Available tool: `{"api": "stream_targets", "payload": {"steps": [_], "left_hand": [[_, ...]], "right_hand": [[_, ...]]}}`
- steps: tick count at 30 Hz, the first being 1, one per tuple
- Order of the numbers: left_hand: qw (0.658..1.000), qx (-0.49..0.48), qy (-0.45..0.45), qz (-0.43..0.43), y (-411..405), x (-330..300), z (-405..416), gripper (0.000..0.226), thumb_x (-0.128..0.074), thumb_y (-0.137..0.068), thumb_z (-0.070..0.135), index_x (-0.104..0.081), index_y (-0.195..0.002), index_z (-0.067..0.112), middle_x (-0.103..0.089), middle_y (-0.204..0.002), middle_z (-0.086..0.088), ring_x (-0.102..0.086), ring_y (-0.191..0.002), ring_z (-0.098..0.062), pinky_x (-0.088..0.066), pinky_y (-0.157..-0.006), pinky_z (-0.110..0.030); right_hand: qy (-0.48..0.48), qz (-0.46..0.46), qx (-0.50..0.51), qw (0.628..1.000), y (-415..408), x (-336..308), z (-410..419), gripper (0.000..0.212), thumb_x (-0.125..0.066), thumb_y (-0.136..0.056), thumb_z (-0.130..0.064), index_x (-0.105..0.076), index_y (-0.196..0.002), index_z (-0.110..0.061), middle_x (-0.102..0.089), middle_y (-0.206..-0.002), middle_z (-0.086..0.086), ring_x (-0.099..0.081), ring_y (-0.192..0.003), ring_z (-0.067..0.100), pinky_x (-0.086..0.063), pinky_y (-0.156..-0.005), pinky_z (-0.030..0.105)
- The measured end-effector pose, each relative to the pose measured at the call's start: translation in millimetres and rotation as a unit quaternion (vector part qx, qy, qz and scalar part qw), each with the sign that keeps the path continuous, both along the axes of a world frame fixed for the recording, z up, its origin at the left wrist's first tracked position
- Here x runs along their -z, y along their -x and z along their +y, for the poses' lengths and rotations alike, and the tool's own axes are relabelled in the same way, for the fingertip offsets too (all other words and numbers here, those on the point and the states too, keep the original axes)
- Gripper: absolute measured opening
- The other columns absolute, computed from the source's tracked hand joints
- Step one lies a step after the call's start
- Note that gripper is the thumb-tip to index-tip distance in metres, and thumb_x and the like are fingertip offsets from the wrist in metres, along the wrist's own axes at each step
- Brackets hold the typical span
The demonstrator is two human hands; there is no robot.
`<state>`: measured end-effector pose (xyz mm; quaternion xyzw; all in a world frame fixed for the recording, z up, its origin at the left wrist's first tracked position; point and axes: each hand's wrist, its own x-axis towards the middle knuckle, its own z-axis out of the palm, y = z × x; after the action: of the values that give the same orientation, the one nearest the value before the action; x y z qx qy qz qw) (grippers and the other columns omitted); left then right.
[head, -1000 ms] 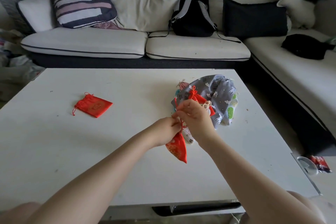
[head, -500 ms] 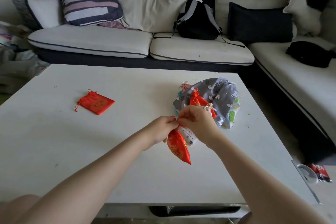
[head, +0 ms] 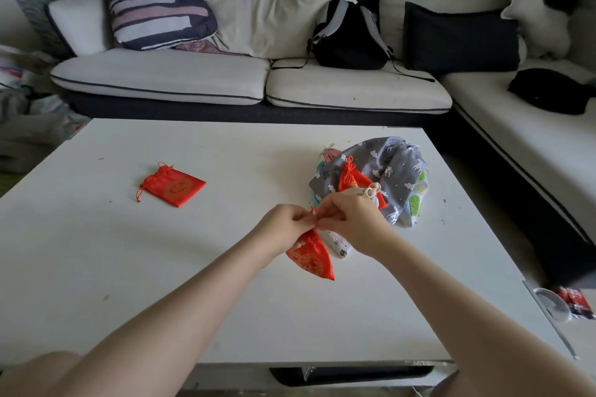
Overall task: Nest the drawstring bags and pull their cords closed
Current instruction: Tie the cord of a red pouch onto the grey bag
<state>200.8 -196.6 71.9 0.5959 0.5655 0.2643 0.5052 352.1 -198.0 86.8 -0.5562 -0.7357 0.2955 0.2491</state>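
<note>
At the left of the frame we see a flat red drawstring bag [head: 174,185] lying alone on the white worktop [head: 96,251], its cord ends trailing toward the left. Moving to the centre, our left hand [head: 283,226] has its grip pinched at the neck of a second red bag [head: 311,259], which hangs below the fingers with its gold-printed body tilted down to the right. Our right hand [head: 351,219] meets the left one at the same neck, its grip closed on the red cord there. Just right of the hands, at centre right, sits a heap of bags: a grey printed bag [head: 390,171] with a small red pouch [head: 353,177] lying on it. A black backpack [head: 350,35] rests on the sofa [head: 193,80] in the upper frame.
</note>
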Motion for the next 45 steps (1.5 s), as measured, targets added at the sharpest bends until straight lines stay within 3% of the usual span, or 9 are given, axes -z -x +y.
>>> {"api": "stream_targets", "payload": {"steps": [8, 12, 15, 24, 29, 33, 35, 41, 45], "left_hand": [[0.999, 0.019, 0.025, -0.043, 3.3, -8.7, 0.9, 0.022, -0.043, -0.096, 0.012, -0.062, -0.093, 0.003, -0.059, -0.076, -0.005, -0.054, -0.054, -0.01, -0.049, -0.056, -0.015], [0.999, -0.01, 0.014, -0.039, 1.4, -11.8, -0.5, 0.026, -0.045, -0.095, 0.014, -0.061, -0.075, 0.01, -0.06, -0.07, -0.006, -0.053, -0.051, -0.012, -0.05, -0.056, -0.018], [0.999, -0.024, 0.018, -0.03, 1.3, -12.6, -0.6, 0.025, -0.051, -0.092, 0.016, -0.061, -0.069, 0.012, -0.059, -0.065, -0.004, -0.054, -0.049, -0.01, -0.05, -0.056, -0.016], [0.995, -0.065, 0.033, -0.069, -6.9, -18.2, -5.1, 0.023, -0.052, -0.089, 0.009, -0.064, -0.088, -0.01, -0.063, -0.08, -0.015, -0.062, -0.06, -0.018, -0.056, -0.057, -0.018], [0.999, -0.034, 0.04, 0.005, -9.9, -21.8, -5.8, 0.014, -0.056, -0.084, 0.005, -0.064, -0.073, 0.001, -0.063, -0.07, -0.01, -0.063, -0.058, -0.018, -0.056, -0.069, -0.026], [0.996, -0.02, 0.019, 0.08, -12.6, -22.1, -6.7, 0.032, -0.054, -0.081, 0.002, -0.053, -0.05, 0.011, -0.059, -0.06, -0.008, -0.065, -0.062, -0.022, -0.055, -0.07, -0.03], [0.993, -0.022, 0.012, 0.111, -13.3, -23.5, -7.0, 0.035, -0.053, -0.08, 0.002, -0.048, -0.046, 0.011, -0.056, -0.054, -0.007, -0.063, -0.06, -0.024, -0.052, -0.067, -0.029], [0.992, -0.031, 0.009, 0.121, -7.8, -24.8, -4.6, 0.046, -0.055, -0.077, -0.003, -0.042, -0.037, 0.015, -0.047, -0.036, 0.003, -0.062, -0.059, -0.026, -0.05, -0.067, -0.031], [0.992, -0.013, 0.02, 0.125, -3.5, -26.9, -3.2, 0.036, -0.054, -0.077, -0.006, -0.045, -0.046, 0.008, -0.049, -0.046, -0.004, -0.061, -0.058, -0.024, -0.058, -0.078, -0.043]], "right_hand": [[-0.073, -0.035, 0.001, 0.997, 4.8, -6.4, 1.2, 0.017, -0.071, -0.076, -0.005, -0.067, -0.092, -0.005, -0.068, -0.082, 0.002, -0.051, -0.066, 0.002, -0.037, -0.062, 0.003], [-0.102, -0.023, -0.004, 0.994, 7.9, -0.7, -2.4, 0.02, -0.07, -0.077, -0.002, -0.067, -0.096, -0.001, -0.072, -0.086, 0.008, -0.048, -0.065, -0.006, -0.035, -0.066, 0.0], [-0.086, -0.014, 0.011, 0.996, 8.2, 0.3, -3.8, 0.021, -0.071, -0.076, -0.004, -0.065, -0.097, -0.002, -0.071, -0.089, 0.008, -0.054, -0.075, 0.008, -0.037, -0.065, 0.002], [-0.139, -0.024, 0.048, 0.989, 9.2, -0.6, -4.5, 0.017, -0.064, -0.081, -0.003, -0.071, -0.097, -0.006, -0.072, -0.087, 0.007, -0.058, -0.077, 0.011, -0.038, -0.067, 0.009], [-0.141, -0.225, -0.052, 0.963, 7.6, 6.1, -2.2, 0.03, -0.049, -0.087, -0.007, -0.069, -0.109, -0.017, -0.067, -0.096, 0.006, -0.061, -0.091, 0.024, -0.045, -0.08, 0.03], [-0.236, -0.3, -0.088, 0.92, 10.7, 9.7, -9.1, 0.021, -0.074, -0.053, 0.003, -0.07, -0.071, -0.008, -0.058, -0.06, 0.005, -0.06, -0.054, 0.025, -0.045, -0.05, 0.021], [-0.287, -0.323, -0.084, 0.898, 13.8, 11.2, -12.8, 0.024, -0.079, -0.042, 0.002, -0.064, -0.057, -0.01, -0.053, -0.053, 0.003, -0.054, -0.046, 0.021, -0.045, -0.046, 0.021], [-0.356, -0.316, -0.102, 0.874, 9.3, 14.8, -12.7, 0.02, -0.073, -0.051, 0.005, -0.061, -0.06, -0.008, -0.054, -0.057, 0.005, -0.052, -0.049, 0.022, -0.048, -0.048, 0.026], [-0.371, -0.311, -0.116, 0.867, 12.3, 16.9, -10.7, 0.019, -0.071, -0.053, 0.005, -0.06, -0.061, -0.008, -0.054, -0.056, 0.004, -0.051, -0.048, 0.022, -0.048, -0.047, 0.026]]}}
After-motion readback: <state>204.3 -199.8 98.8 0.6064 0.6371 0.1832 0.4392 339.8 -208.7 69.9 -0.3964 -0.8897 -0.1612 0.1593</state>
